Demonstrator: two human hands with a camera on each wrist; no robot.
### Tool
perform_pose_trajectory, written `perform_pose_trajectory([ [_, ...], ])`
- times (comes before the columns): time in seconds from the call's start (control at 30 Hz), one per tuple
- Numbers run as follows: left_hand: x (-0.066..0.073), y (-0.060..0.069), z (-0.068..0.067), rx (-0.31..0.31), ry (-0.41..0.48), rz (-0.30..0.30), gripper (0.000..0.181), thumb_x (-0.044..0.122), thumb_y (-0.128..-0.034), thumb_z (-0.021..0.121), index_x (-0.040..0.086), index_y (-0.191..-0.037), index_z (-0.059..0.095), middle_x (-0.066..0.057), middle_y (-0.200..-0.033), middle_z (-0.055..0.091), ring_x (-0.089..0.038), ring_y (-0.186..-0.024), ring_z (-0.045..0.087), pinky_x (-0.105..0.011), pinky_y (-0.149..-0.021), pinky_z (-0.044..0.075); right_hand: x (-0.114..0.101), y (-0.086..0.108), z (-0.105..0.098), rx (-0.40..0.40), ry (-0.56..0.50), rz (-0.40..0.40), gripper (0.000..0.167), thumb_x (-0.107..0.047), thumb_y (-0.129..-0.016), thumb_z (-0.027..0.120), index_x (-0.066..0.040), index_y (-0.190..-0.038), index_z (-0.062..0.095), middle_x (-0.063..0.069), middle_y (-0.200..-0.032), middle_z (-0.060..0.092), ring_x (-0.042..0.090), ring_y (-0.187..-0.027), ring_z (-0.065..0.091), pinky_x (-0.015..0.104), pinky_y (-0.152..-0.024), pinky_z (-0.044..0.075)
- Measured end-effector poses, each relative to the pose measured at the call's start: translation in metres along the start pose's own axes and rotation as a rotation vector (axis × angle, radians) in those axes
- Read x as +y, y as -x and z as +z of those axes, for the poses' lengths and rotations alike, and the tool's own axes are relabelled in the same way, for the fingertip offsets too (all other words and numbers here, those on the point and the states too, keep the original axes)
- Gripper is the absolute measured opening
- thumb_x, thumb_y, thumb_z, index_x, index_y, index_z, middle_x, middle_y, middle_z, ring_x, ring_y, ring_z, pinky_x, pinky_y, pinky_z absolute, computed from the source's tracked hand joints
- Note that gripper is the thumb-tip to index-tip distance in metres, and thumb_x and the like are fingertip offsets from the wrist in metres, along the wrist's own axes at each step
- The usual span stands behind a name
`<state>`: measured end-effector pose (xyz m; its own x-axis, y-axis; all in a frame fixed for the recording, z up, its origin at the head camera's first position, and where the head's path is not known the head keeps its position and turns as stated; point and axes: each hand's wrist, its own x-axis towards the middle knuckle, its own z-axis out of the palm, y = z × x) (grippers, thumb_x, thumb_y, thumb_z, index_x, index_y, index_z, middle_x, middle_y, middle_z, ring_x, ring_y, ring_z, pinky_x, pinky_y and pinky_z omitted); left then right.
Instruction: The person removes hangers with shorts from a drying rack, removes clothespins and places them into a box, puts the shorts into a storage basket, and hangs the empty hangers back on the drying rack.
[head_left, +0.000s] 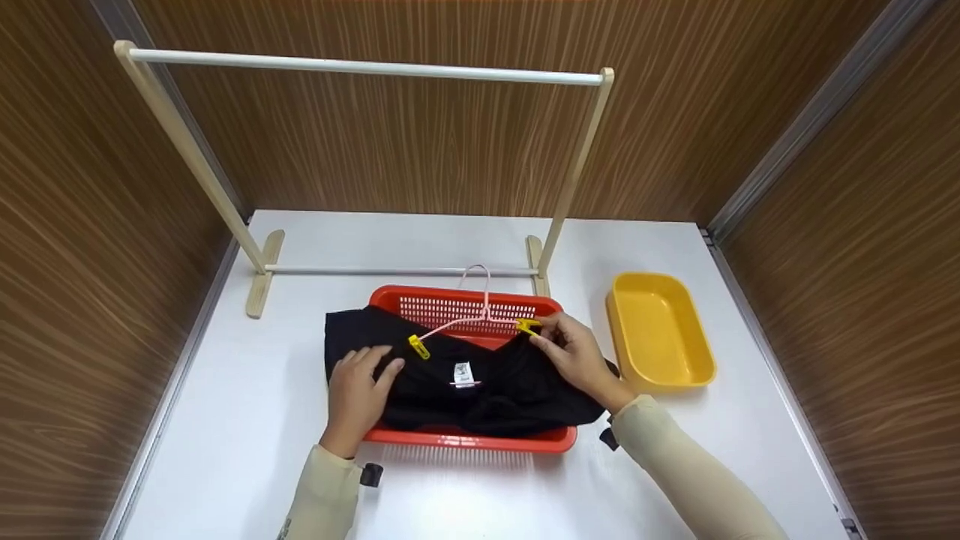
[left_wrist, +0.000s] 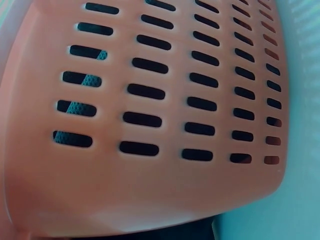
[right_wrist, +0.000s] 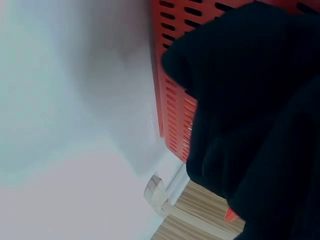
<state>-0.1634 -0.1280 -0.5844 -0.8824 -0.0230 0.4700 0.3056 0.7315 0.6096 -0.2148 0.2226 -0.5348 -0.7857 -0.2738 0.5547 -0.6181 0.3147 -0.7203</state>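
Note:
A black garment (head_left: 442,401) with a white label (head_left: 463,373) at its neckline lies spread across a red basket (head_left: 465,441). On it rests a pink hanger (head_left: 465,320), its hook standing up beyond the basket's far rim. One yellow clothespin (head_left: 418,346) sits at the hanger's left end. At the right end, my right hand (head_left: 574,356) pinches a second yellow clothespin (head_left: 527,326) between thumb and fingers. My left hand (head_left: 358,394) rests on the garment's left part, thumb apart from the fingers. Neither wrist view shows a hand; the right one shows draped black cloth (right_wrist: 250,115).
Behind the basket stands a rack with wooden posts (head_left: 191,157) and a white top rail (head_left: 367,67). To the right, a yellow tray (head_left: 664,337) is on the white table (head_left: 202,420). Wood-grain panels (head_left: 420,150) enclose the table at the back and sides.

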Motion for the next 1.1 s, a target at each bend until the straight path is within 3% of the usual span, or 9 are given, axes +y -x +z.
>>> perform_pose_trajectory([
  [0.67,0.003,0.001,-0.002,-0.024,-0.025,-0.023,0.032,0.033,-0.0965,0.075,0.006,-0.114,0.076,-0.011,-0.107,0.076,-0.031,-0.093,0.066,-0.05,-0.088,0.05,0.008,0.005,0.006,0.047,0.024,-0.024,0.013,0.017,-0.089,0.067,0.016,-0.101,0.062,0.02,-0.081,0.061,0.021,-0.074,0.054,0.019,-0.073,0.041],
  [0.87,0.003,0.002,-0.002,-0.03,-0.028,-0.033,0.032,0.033,-0.0968,0.074,0.006,-0.114,0.076,-0.011,-0.107,0.076,-0.031,-0.094,0.066,-0.051,-0.09,0.049,0.009,0.005,0.002,0.051,-0.037,0.039,0.01,0.015,-0.092,0.065,0.017,-0.1,0.06,0.022,-0.084,0.065,0.012,-0.075,0.055,0.016,-0.07,0.044],
  [1.1,0.003,0.0,-0.001,-0.03,-0.035,-0.041,0.031,0.033,-0.097,0.074,0.005,-0.112,0.075,-0.011,-0.107,0.076,-0.031,-0.094,0.066,-0.051,-0.087,0.049,0.014,0.003,-0.001,0.105,-0.173,0.189,0.01,0.012,-0.096,0.062,0.018,-0.104,0.058,0.028,-0.092,0.066,0.007,-0.079,0.058,0.017,-0.071,0.046],
])
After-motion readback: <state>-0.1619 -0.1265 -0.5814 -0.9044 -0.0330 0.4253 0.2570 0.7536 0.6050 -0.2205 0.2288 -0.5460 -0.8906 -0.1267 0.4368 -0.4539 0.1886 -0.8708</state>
